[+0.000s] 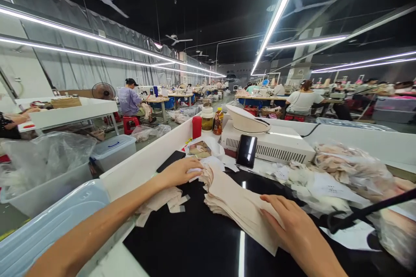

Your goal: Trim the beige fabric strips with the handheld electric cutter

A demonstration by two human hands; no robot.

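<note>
A stack of cream fabric pieces (238, 197) lies at a slant on the black glossy work surface (182, 242), its layered edges slightly uneven. At the far left end of the stack, my left hand (182, 171) reaches in with its fingers apart and touching the fabric edges. My right hand (290, 220) lies over the near right end, fingers stretched out across the top piece. Beneath my left forearm are more loose cream pieces (162, 201) with small pale tabs.
Behind the stack, a phone (246, 151) leans on a white vented machine (269, 140). A red-capped bottle (218, 122), a jar (207, 119) and a dark phone (170, 161) are nearby. Bagged fabric (354, 169) and paper scraps line the right. A black rod (373, 210) juts in. Other people sit at machines beyond.
</note>
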